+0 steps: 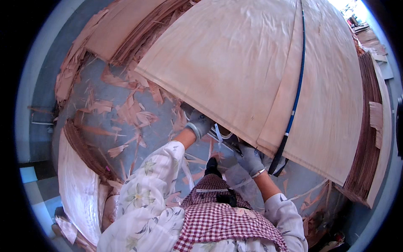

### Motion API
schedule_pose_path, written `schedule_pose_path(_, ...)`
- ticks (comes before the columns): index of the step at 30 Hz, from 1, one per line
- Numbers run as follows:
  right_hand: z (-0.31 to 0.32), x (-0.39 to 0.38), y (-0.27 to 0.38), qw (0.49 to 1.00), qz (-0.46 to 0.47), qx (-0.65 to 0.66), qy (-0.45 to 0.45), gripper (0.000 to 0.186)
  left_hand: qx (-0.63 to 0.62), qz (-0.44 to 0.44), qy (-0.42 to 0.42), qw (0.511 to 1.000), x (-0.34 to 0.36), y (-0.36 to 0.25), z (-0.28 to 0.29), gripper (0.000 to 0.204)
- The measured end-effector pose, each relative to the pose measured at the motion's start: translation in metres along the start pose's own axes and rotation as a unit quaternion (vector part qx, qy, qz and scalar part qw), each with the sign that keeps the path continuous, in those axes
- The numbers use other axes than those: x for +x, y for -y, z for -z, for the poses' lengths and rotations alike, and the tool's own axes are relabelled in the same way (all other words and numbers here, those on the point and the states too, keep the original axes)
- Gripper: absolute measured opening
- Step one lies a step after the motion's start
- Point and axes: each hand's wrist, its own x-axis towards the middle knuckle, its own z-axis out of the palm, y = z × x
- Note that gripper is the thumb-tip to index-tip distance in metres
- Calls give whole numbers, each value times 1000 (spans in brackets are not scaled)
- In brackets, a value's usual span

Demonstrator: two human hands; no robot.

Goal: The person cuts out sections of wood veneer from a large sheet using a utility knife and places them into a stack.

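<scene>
A broad stack of pale wood veneer sheets (218, 63) spreads in front of me, its near edge slanting down to the right. My left hand (200, 124), in a grey glove, reaches to that edge; its fingers are hidden. Just to the right, my right hand (250, 159), gloved too, is closed at a dark object (228, 137) under the edge, too shaded to name. A white strip (218, 133) hangs between the hands. On the veneer lies a long blue stick (297, 96), its black end beside my right hand.
Torn veneer scraps (134, 111) litter the grey floor at left. Another veneer stack (121, 33) stands at the far left, and a bent pile (77, 180) leans at the near left. Dark layered sheet edges (364, 138) rise along the right. Clear plastic (241, 180) hangs below my right hand.
</scene>
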Motion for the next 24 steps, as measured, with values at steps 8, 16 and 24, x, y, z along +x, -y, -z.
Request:
schedule_pose_path(8,-46,14,-36,986,33,-84,-138,43,120,-51,18,991,1,4,-5,42)
schedule_pose_path(16,-19,6,-14,967,-5,254,-6,52,60,-20,94,994,9,5,15,46)
schedule_pose_path(24,-12,6,58,828,-156,538,-13,27,-62,52,44,996,21,19,-34,57)
